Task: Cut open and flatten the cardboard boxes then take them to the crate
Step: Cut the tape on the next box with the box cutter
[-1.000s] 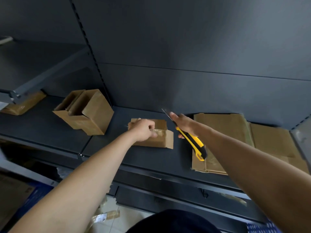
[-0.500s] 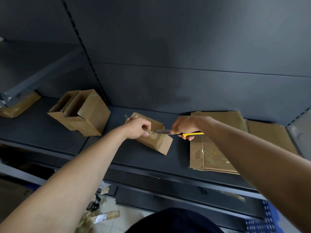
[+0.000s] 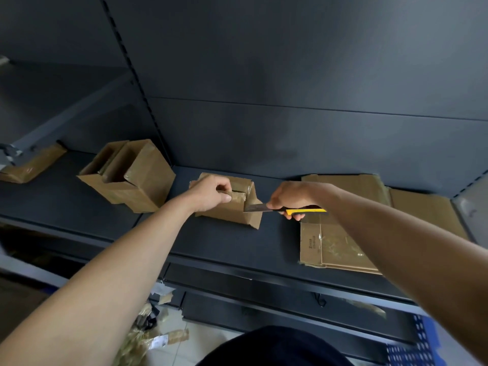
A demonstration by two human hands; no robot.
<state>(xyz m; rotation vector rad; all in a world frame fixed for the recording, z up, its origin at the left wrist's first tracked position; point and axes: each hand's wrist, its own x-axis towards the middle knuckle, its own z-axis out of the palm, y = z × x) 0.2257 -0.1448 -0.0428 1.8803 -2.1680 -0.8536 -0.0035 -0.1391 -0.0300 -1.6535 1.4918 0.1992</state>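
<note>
Blade of the yellow-and-black utility knife [image 3: 306, 211], pointing up a sec ago, now lies level w/ its tip at the right-hand top edge of the small brown taped cardboard box [image 3: 227, 216]. The box, tilted half a sec back, now sits flat on the dark grey metal shelf [image 3: 224, 247].

Left hand [image 3: 211, 192] grips the box's top flap, fingers curled over the edge & thumb on the taped front. Right hand [image 3: 290, 196] is clenched round the knife handle, steel blade aimed at the taped seam. Can't tell whether the tip has bitten into the tape yet.

Box sits mid-shelf, btwn the bigger open brown cardboard box [image 3: 132, 180] on the left and the stack of flattened brown cardboard sheets [image 3: 340, 249] on the right, apart from both. Crate isn't in view.

Handling, my guess:
- Weight: light and thin-walled, prob. empty, so it'll slide or tip under blade pressure unless pinned.
- Stiffness: card is stiff across panels, weak at creases.
- Grip: glossy tape looks slick, so hold bare card at the flap or a corner, fingers behind the blade's line.
- Cutting: cut the seam, not the panel. Once slit it should fold flat w/ little force.
</note>
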